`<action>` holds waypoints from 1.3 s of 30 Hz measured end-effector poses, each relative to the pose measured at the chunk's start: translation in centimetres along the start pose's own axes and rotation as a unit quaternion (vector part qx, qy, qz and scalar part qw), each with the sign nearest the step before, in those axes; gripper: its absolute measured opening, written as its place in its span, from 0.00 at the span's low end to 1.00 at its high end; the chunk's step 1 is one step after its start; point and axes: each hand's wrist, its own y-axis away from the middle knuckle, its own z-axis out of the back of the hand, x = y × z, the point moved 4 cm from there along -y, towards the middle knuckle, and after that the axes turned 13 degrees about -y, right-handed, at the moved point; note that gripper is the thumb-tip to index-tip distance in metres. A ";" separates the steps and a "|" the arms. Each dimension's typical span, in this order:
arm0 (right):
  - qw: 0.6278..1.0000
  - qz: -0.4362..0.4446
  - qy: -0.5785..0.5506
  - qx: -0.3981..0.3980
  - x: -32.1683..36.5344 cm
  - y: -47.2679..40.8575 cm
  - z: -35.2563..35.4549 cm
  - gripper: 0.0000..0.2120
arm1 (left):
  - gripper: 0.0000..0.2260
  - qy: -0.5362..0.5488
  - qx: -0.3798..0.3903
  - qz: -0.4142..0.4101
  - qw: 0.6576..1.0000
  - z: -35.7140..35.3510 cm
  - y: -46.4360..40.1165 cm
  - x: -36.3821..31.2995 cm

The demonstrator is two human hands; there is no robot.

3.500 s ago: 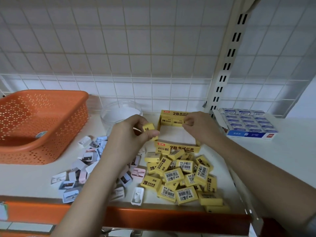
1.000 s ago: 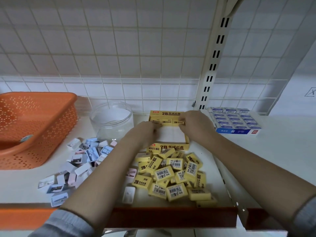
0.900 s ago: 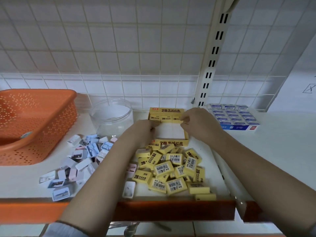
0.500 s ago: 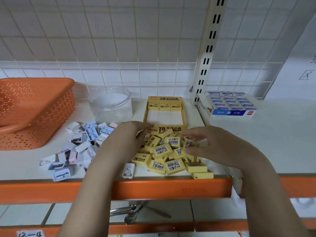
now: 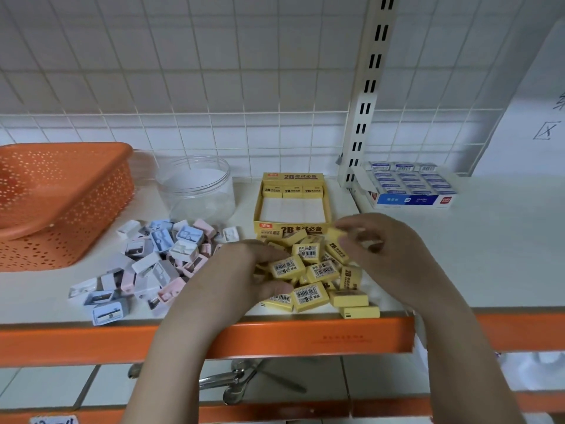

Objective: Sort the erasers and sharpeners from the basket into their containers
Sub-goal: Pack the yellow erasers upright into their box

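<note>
because the yellow box (image 5: 293,209) needs filling, both hands dig in the eraser pile (image 5: 318,270): left hand (image 5: 244,270) grips one eraser, right hand (image 5: 382,243) pinches another.

**Shelf layout**

The basket (image 5: 61,197) sits at far left on the shelf (image 5: 489,255), the jar (image 5: 197,188) to its right at the back. Sharpeners (image 5: 146,264) lie before the jar. Right of the jar stands the eraser box (image 5: 293,231), three erasers inside along its back wall; loose erasers (image 5: 315,276) lie before it. A second box (image 5: 409,188) stands far right
</note>
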 end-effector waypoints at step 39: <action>0.970 -0.196 -0.144 0.013 -3.4 -18.1 -8.0 0.03 | 0.15 -0.013 -0.236 0.118 0.964 2.9 0.6 3.7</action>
